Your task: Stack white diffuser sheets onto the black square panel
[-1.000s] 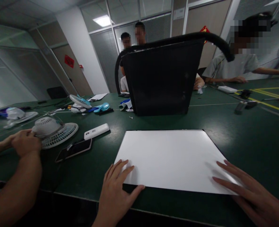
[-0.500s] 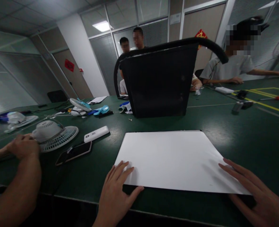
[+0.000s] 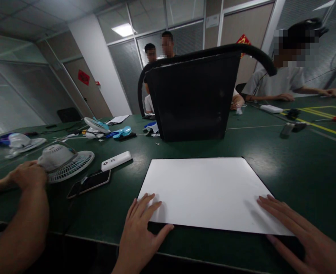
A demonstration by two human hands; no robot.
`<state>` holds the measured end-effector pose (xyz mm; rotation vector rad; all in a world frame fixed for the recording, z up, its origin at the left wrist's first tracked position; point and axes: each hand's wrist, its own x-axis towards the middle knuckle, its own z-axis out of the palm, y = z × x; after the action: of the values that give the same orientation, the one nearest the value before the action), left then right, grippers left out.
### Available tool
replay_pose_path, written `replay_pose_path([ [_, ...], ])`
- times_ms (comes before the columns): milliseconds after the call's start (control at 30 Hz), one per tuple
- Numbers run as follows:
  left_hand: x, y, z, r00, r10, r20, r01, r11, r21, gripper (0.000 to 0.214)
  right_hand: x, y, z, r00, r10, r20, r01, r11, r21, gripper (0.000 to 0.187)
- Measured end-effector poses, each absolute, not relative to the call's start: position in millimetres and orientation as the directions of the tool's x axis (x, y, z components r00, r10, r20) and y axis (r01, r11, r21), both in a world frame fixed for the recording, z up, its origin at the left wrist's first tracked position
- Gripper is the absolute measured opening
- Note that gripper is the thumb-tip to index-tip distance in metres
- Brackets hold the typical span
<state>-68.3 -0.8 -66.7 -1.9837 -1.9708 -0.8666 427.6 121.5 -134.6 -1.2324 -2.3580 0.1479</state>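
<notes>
A white rectangular sheet or board (image 3: 208,190) with a thin dark edge lies flat on the green table in front of me. My left hand (image 3: 142,228) rests at its near left corner, fingers spread on the surface and thumb out past the near edge. At the near right corner is my right hand (image 3: 305,232), fingers stretched over the white surface and thumb below the edge. Neither hand is closed round anything. Beyond the sheet stands a large black bin-like container (image 3: 193,99) with a thick curved black handle.
To the left lie a dark-screened phone (image 3: 89,183), a white power-bank-like block (image 3: 116,160) and a white fan (image 3: 71,163) touched by another person's hand (image 3: 29,175). Blue and white parts (image 3: 122,132) sit farther back. Another person (image 3: 279,80) sits at the far right.
My right hand has shifted slightly left, farther over the white sheet's right edge. My left hand stays in place. The far-right person's outstretched hand has come more into view.
</notes>
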Motion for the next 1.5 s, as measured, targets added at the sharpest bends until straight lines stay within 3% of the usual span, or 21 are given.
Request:
replay_pose_path([
  [467, -67.9, -0.7, -65.6, -0.100, 0.859, 0.502, 0.963, -0.042, 0.264, 0.050, 414.3, 120.7, -122.3, -0.583, 0.742, 0.330, 0.734, 0.656, -0.178, 0.064],
  [733, -68.1, 0.2, -66.0, -0.081, 0.857, 0.509, 0.967, -0.056, 0.248, 0.050, 415.0, 118.8, -119.4, -0.542, 0.785, 0.299, 0.746, 0.614, -0.259, 0.063],
  [1500, -67.2, 0.8, -64.3, -0.088, 0.865, 0.495, 0.968, -0.044, 0.249, 0.048, 416.6, 117.4, -124.8, -0.498, 0.808, 0.314, 0.760, 0.581, -0.290, 0.061],
])
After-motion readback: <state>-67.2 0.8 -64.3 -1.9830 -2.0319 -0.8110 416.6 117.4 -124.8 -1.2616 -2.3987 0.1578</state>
